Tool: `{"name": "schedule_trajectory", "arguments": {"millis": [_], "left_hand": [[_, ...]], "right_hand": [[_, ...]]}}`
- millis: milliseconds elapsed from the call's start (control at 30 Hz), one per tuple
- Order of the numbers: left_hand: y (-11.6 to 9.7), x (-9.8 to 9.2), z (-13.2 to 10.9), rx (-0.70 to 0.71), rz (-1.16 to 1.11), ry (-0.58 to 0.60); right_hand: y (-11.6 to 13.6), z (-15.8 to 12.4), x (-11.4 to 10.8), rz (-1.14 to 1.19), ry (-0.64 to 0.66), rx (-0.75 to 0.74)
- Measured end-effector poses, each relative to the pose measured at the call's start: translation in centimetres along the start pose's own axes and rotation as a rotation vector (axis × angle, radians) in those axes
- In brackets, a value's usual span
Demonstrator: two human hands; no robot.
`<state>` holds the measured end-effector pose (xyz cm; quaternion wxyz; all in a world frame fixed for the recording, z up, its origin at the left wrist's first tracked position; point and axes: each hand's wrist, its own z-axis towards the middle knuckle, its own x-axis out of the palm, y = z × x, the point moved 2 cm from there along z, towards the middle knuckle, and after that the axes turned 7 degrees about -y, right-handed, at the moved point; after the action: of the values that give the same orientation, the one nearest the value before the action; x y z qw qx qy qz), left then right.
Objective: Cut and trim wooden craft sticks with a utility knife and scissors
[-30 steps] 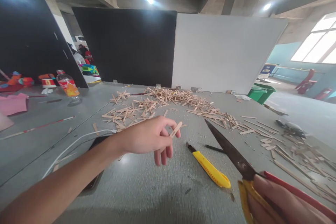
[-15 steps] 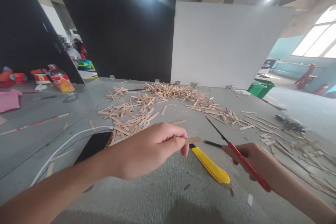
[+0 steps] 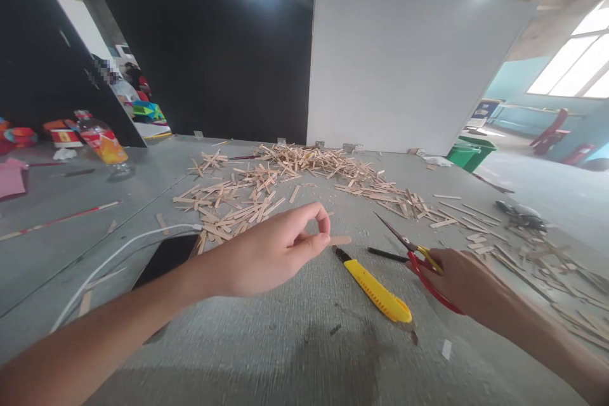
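Between the thumb and fingers of my left hand [image 3: 276, 250] is a small wooden craft stick [image 3: 341, 240], its rounded end sticking out to the right. My right hand [image 3: 451, 276] is closed on a pair of scissors [image 3: 404, 241] with red and yellow handles, the dark blades aimed up and left, away from the stick. On the table just right of my left hand lies a yellow utility knife [image 3: 378, 292]. A thin black rod [image 3: 387, 255] lies by the fingers of my right hand, partly hidden by them.
Piles of craft sticks [image 3: 257, 200] spread across the table, with cut strips [image 3: 523, 266] at the right. A phone [image 3: 169, 257] with a white cable [image 3: 109, 257] lies left. Farther back stand a drink bottle [image 3: 102, 146] and black and white boards [image 3: 409, 70]. Green bins [image 3: 469, 152] are beyond the edge.
The scissors have turned in my right hand, so the yellow handle loop now shows. My left hand has shifted slightly left and up with the craft stick, its index finger more bent.
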<state>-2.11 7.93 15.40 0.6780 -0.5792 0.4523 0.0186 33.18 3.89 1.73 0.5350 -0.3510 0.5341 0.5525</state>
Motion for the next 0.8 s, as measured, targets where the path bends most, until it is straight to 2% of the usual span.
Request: {"name": "schedule_trajectory", "arguments": {"millis": [133, 233, 267, 333, 433, 500, 600, 700, 767, 800], "left_hand": [[0.6, 0.4, 0.6, 0.005, -0.045, 0.037], [1.1, 1.2, 1.3, 0.021, -0.173, 0.043], [1.2, 1.6, 1.6, 0.031, -0.237, 0.042], [1.4, 2.5, 1.9, 0.051, -0.352, 0.030], [1.9, 4.3, 2.4, 0.045, -0.497, 0.033], [2.4, 5.6, 2.7, 0.036, -0.587, 0.038], [3.4, 7.4, 3.3, 0.023, -0.660, -0.042], [4.7, 9.0, 3.8, -0.047, -0.729, -0.091], [5.6, 10.0, 4.1, -0.109, -0.767, -0.135], [6.0, 10.5, 4.2, -0.132, -0.777, -0.163]], "right_hand": [[-1.3, 0.5, 0.5, -0.099, -0.104, -0.198], [-0.7, 0.2, 1.0, -0.184, -0.206, -0.278], [0.1, -0.2, 1.1, -0.192, -0.254, -0.339], [2.4, -1.2, 1.2, -0.223, -0.367, -0.571], [6.1, -2.9, 1.5, -0.367, -0.360, -0.931], [7.7, -3.8, 1.4, -0.386, -0.313, -1.050], [8.7, -4.4, 0.9, -0.368, -0.271, -1.135], [8.4, -4.2, 0.7, -0.366, -0.287, -1.165], [8.0, -3.9, 0.7, -0.253, -0.321, -1.140], [7.7, -3.8, 0.7, -0.127, -0.336, -1.080]]}}
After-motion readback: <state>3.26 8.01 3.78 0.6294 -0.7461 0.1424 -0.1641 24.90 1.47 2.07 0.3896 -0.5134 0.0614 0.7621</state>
